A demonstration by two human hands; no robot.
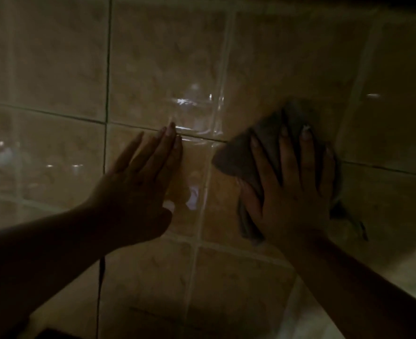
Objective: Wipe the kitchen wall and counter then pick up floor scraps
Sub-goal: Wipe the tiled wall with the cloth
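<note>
Grey cloth (270, 145) flat on tiled wall (167, 57).

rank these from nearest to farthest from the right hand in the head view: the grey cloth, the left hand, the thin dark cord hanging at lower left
1. The crumpled grey cloth: directly under the right hand, pressed flat against the beige tiled wall.
2. The left hand: to its left, fingers straight and against the tiles.
3. The thin dark cord: farthest, low on the left, below the left forearm.
</note>
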